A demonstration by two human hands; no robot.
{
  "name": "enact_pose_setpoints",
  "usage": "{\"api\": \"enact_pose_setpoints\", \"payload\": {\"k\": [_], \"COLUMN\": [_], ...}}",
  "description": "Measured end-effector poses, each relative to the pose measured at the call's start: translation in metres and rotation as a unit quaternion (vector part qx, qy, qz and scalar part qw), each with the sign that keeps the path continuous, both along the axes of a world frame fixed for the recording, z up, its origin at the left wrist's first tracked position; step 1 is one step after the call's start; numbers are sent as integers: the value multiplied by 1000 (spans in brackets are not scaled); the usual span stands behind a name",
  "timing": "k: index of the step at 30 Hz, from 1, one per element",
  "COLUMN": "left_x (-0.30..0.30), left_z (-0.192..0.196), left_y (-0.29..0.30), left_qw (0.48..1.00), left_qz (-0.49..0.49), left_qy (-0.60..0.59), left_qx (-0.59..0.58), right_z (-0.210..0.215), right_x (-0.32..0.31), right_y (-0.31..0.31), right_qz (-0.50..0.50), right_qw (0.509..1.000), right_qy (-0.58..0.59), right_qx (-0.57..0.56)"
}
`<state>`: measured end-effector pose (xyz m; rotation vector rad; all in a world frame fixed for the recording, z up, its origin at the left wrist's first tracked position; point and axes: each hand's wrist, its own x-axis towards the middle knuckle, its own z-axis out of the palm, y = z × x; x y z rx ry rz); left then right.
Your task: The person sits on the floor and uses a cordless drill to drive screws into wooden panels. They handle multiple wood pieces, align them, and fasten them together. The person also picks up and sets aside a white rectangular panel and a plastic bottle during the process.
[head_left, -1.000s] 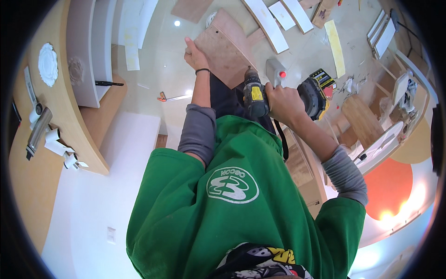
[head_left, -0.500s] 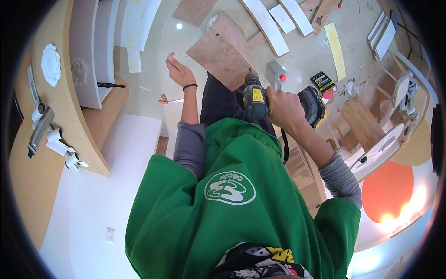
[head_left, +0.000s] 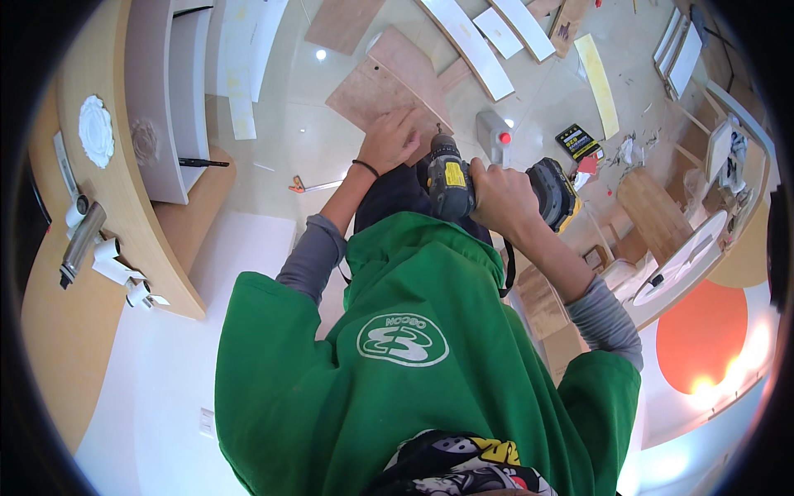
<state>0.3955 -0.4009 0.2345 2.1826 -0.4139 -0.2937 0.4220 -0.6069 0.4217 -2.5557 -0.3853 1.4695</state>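
The cordless drill (head_left: 451, 178) sits just above the middle of the view, its bit pointing toward twelve o'clock at the near edge of a brown plywood board (head_left: 372, 91). The right hand (head_left: 503, 194) is wrapped tight around the drill's grip at the drill's three o'clock, with the yellow-and-black battery (head_left: 556, 192) showing past the knuckles. The left hand (head_left: 387, 140), at the drill's ten o'clock, lies on the board with fingers pressed flat, pinning it down.

This looks like the lining-up step: board steadied, bit brought to its mark. The next move seems to call for a square, steady push with the board held firm.

Farther out, a white bottle with a red cap (head_left: 495, 134) stands at one o'clock of the drill, white strips (head_left: 470, 45) lie at twelve, and a curved wooden counter (head_left: 124, 198) runs at nine.
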Motion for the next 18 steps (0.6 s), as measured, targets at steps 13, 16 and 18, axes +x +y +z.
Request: {"api": "enact_pose_setpoints", "payload": {"k": [13,16,18], "left_x": [8,12,13], "left_z": [-11,-12,-12], "left_y": [-22,-26,-27], "left_qw": [998,997,996], "left_qz": [-58,-77,-85], "left_qy": [-33,-30,-28], "left_qx": [7,2,1], "right_z": [-3,1,3], "right_x": [-15,-17,-16], "right_y": [-9,-9,-8], "right_qz": [-17,-33,-35], "right_qw": [999,999,999], "right_qy": [-33,-26,-31], "right_qx": [12,12,16]}}
